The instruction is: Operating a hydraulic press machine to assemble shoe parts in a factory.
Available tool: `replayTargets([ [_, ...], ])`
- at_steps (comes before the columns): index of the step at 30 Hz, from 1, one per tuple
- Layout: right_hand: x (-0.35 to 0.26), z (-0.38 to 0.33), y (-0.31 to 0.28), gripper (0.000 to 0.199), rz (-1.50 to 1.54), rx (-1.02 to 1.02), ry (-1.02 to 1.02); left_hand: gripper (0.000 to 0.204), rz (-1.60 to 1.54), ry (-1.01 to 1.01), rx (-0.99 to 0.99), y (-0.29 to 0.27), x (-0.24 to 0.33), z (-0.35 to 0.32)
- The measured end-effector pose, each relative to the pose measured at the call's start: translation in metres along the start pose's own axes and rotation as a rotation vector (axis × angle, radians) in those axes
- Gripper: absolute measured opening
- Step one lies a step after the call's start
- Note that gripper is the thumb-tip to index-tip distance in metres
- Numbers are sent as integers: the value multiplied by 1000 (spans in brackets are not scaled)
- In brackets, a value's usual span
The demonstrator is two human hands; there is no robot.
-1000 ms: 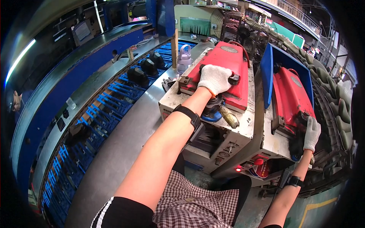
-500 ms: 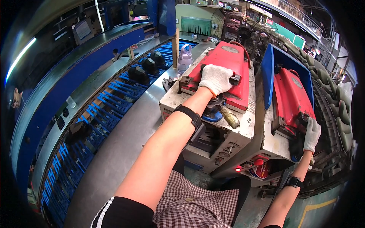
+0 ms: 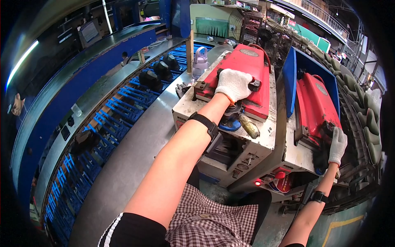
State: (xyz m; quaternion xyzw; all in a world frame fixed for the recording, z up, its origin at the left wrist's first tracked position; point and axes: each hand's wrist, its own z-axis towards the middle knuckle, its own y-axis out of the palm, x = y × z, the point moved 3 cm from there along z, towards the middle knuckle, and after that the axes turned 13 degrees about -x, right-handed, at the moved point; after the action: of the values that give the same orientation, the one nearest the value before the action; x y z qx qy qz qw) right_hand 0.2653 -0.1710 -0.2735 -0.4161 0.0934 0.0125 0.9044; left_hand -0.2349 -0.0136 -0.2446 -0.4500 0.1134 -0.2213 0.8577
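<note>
My left hand (image 3: 233, 84), in a white knit glove, lies closed over the black handle on top of a red press cover (image 3: 242, 68) on the left machine (image 3: 205, 113). My right hand (image 3: 338, 145), also gloved, presses a dark shoe part (image 3: 322, 154) against the front of a second red press (image 3: 314, 103) on the right machine. Under the left cover sit a blue round pad (image 3: 229, 123) and a brass-coloured cylinder (image 3: 249, 126).
A blue upright panel (image 3: 290, 82) stands between the two presses. A conveyor with blue racks (image 3: 107, 127) carrying dark shoes (image 3: 150, 78) curves along the left. A clear bottle (image 3: 200, 57) stands behind the left machine. Shoe lasts (image 3: 366, 119) line the right. Another person (image 3: 14, 107) is at far left.
</note>
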Motion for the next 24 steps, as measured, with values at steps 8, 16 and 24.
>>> replayTargets([
  [8,-1,0,3,31,31,27,-12,20,9,2,-8,2,-2,-1],
  [16,2,0,-1,36,8,5,27,22,7,8,15,0,1,3],
  [24,-37,-2,-9,24,-31,113,-51,25,21,39,59,0,-4,0],
])
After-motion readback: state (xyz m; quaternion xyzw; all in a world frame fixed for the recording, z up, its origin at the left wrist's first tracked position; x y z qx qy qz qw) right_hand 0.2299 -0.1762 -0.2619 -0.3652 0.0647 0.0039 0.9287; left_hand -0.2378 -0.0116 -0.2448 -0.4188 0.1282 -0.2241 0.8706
